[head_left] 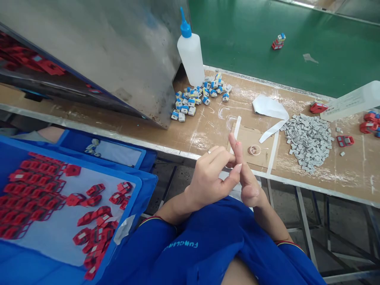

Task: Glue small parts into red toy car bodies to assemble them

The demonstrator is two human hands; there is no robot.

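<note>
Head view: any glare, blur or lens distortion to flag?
Head view: even light, soft shadows; pale sheen on the metal chute and glossy patches on the bench; bench edge bows slightly from the wide lens; left hand and right hand sharp, no motion blur.

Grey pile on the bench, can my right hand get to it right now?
Probably yes. The right hand holds nothing, though the left hand pinches its fingers; only a flat white strip lies between it and the grey pile.
</note>
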